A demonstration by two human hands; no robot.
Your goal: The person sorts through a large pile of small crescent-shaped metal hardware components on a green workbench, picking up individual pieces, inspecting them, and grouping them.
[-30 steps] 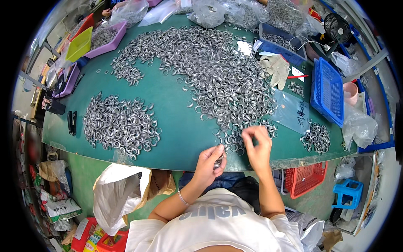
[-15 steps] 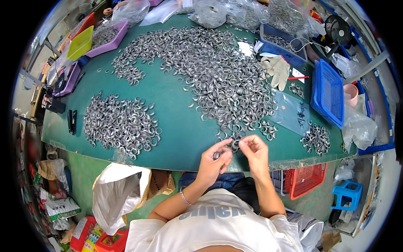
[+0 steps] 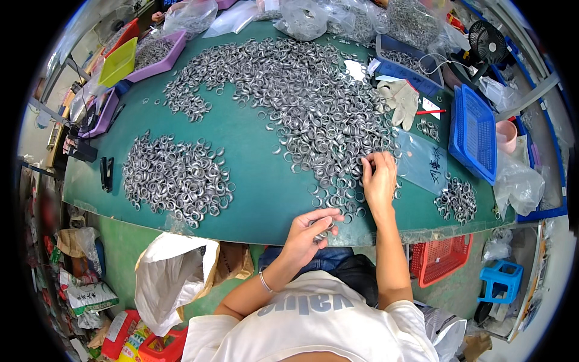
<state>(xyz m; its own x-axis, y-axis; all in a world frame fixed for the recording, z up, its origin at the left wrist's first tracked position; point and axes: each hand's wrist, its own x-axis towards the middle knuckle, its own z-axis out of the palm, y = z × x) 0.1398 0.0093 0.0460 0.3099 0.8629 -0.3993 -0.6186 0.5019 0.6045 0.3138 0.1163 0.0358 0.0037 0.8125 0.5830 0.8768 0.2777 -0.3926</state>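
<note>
Silvery, seemingly metal rings (image 3: 313, 114), loosely heaped

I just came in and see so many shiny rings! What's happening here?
A person sits at a green table covered in heaps of small metal rings. The right hand reaches into the edge of the big heap, fingers on the rings. The left hand holds a few rings near the table's front edge. A smaller pile lies to the left.
</note>
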